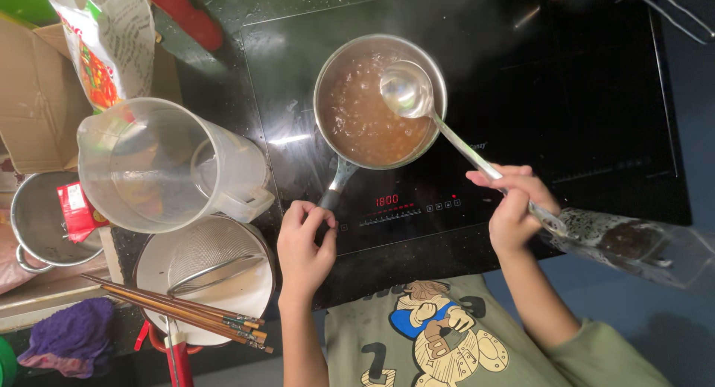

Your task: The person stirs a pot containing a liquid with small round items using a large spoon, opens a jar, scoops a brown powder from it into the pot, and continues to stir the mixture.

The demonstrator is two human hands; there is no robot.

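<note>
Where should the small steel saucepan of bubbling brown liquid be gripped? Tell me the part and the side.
Grip the small steel saucepan by its dark handle, coming from the near, lower-left side, where it juts toward the left hand. The bowl is steaming and the steel ladle in the right hand crosses the right rim.

There is one camera, worn on the person's head. It looks almost straight down, from close above. The black stove top [462, 74] fills the middle and upper right of the frame. The person's own shirt [447, 342] shows at the bottom edge. The counter [223, 81] runs along the left.
</note>
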